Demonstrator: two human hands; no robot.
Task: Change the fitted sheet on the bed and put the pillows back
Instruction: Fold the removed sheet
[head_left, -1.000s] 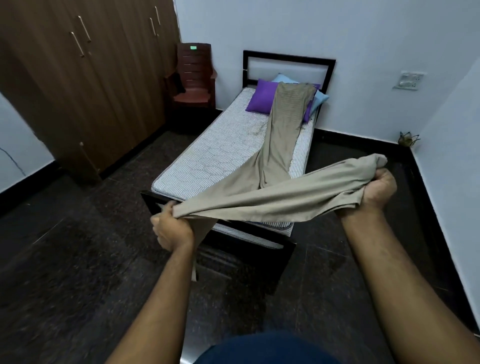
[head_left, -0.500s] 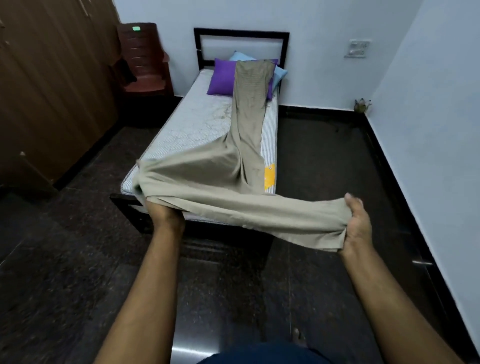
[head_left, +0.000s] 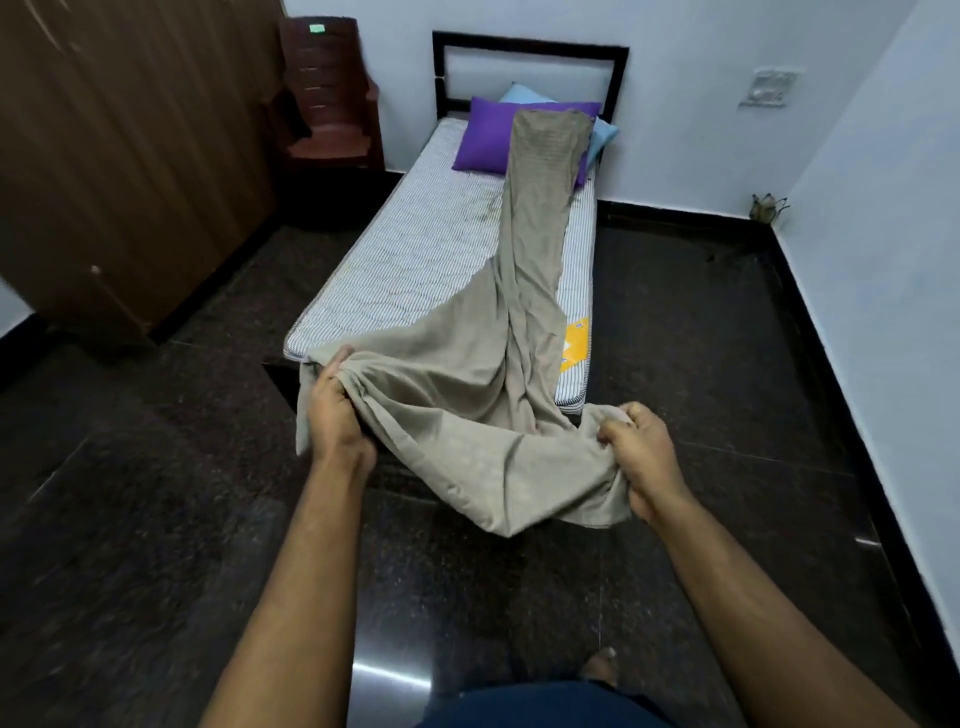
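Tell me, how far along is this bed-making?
Early. Done: the mattress lies bare. In hand: the left hand and right hand grip the sheet, lying bunched in a strip along the bed. Left: spreading, tucking corners, and resetting the pillows now under its far end.

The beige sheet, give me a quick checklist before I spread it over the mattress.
1. Left hand grips the beige sheet: ok.
2. Right hand grips the sheet's other end: ok.
3. Sheet opened flat: not ok, it lies as a narrow bunched strip up the striped mattress.
4. Pillows off the bed: not ok, the purple pillow and blue pillow sit at the headboard with the sheet's far end on them.
5. Which corner each hand holds: cannot tell.
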